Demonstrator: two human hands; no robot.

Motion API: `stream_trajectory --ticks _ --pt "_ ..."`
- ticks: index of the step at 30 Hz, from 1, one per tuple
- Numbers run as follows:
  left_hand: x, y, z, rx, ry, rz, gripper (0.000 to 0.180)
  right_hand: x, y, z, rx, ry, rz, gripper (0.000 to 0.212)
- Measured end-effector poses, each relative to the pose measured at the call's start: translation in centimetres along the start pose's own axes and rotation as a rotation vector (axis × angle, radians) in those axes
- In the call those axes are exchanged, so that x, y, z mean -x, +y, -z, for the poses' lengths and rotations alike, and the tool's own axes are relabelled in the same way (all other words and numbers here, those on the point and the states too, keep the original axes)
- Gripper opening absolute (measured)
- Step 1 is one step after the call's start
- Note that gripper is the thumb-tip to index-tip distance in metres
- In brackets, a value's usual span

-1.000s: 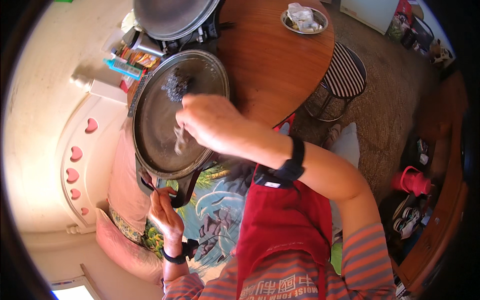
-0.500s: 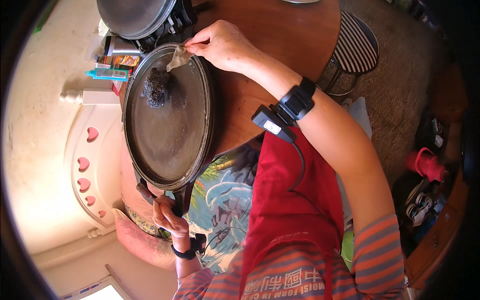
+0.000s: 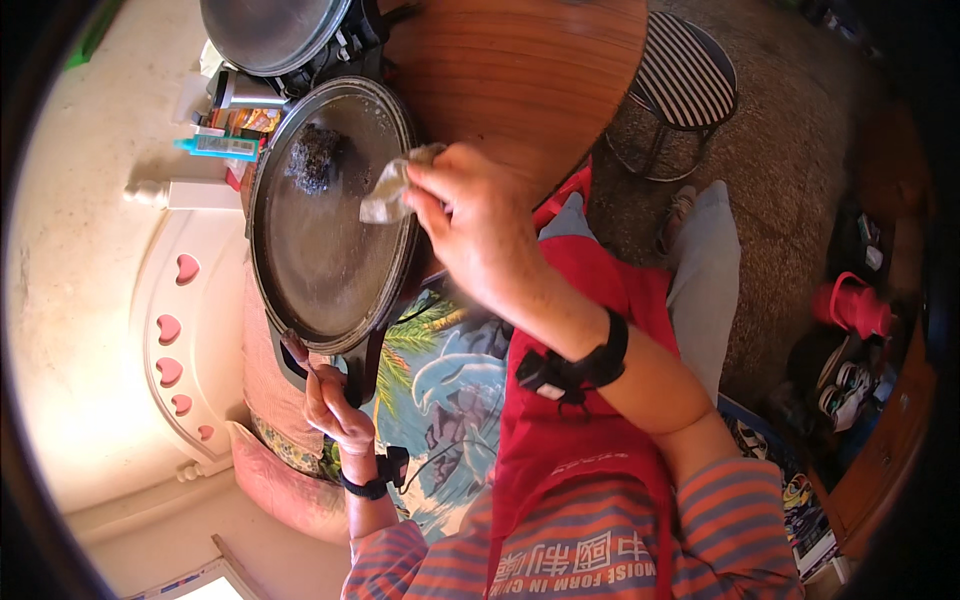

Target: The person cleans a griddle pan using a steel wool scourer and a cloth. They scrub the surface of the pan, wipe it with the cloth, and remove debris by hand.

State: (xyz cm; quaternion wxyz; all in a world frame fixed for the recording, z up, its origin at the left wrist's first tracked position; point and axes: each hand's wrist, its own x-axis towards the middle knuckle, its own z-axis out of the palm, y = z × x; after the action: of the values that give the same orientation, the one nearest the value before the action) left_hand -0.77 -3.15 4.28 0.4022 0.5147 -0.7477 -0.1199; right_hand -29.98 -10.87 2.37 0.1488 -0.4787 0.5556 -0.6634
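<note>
A round dark electric griddle pan [image 3: 335, 250] with a raised rim sits at the table's edge. On its far part lies a dark, matted steel wool scrubber [image 3: 315, 158]. My right hand [image 3: 480, 215] pinches a crumpled greyish rag [image 3: 390, 190] over the pan's right rim, its lower end hanging above the plate. By the near black handle, my left hand [image 3: 338, 408] is closed on a thin tool with a brownish head [image 3: 294, 345], whose exact kind is unclear. Whether that hand also grips the handle cannot be made out.
The griddle's upper half [image 3: 275, 35] stands behind the pan. At the left are a teal-and-white tube [image 3: 220, 147] and a white headboard [image 3: 165, 300] with heart cutouts. A wooden table [image 3: 500, 75] lies to the right, beside a striped stool [image 3: 685, 70].
My right hand has come back toward me from the far rim with the rag. My left hand has barely moved, while the tool's head shows higher against the near rim.
</note>
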Motion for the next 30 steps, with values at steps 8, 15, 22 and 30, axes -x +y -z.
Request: stream_trajectory --ticks 8,15,22,30 --pt "-0.7 -0.2 0.3 0.013 -0.037 -0.059 0.023 9.4 -4.5 -1.2 -0.118 -0.064 0.056 0.023" --pt "-0.7 0.4 0.1 -0.016 -0.011 -0.009 0.027 9.2 -1.3 0.6 -0.781 -0.130 -0.351 0.015" --pt "-0.5 0.5 -0.1 0.013 0.004 -0.011 0.027 -9.4 6.8 0.6 -0.419 -0.203 -0.125 0.022" --pt "-0.4 0.1 -0.3 -0.104 0.043 -0.045 0.023 -11.8 6.5 -2.4 -0.504 -0.566 -0.213 0.020"
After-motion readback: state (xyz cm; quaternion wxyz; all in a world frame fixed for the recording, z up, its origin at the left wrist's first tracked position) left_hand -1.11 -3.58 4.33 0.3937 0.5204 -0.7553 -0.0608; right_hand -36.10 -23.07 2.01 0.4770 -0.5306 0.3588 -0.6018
